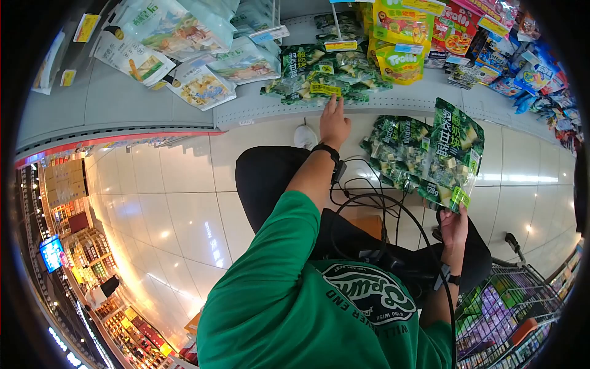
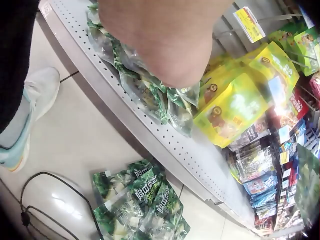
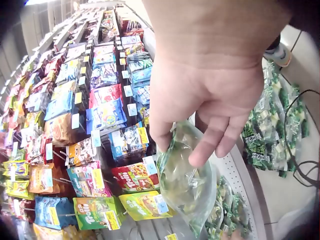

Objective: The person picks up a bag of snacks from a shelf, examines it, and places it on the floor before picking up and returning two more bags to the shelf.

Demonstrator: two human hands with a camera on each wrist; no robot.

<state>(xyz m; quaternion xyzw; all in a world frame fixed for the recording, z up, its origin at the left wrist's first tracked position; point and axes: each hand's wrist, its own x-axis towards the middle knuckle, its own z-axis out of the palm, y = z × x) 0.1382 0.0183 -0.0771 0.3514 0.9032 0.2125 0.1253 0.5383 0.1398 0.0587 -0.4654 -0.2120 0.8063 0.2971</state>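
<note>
My right hand [image 1: 453, 227] pinches a green snack bag [image 1: 455, 154] by its lower edge, in front of the shelf. The right wrist view shows the clear side of this bag [image 3: 187, 175], cube-shaped pieces within, between the thumb and fingers of the right hand [image 3: 205, 95]. My left hand [image 1: 335, 128] reaches forward to the shelf, its extended fingers at a row of matching green bags [image 1: 307, 71]. In the left wrist view the wrist side hides part of these shelf bags [image 2: 142, 92]. More such bags [image 1: 393, 144] lie in a pile on the floor.
White snack bags [image 1: 166, 37] stand left on the perforated shelf [image 1: 246, 111]; yellow gummy bags [image 1: 399, 58] hang to the right, beside many candy packs [image 3: 107, 115]. Black cables [image 1: 393, 203] loop around my legs. A shopping cart [image 1: 510, 307] stands at the lower right.
</note>
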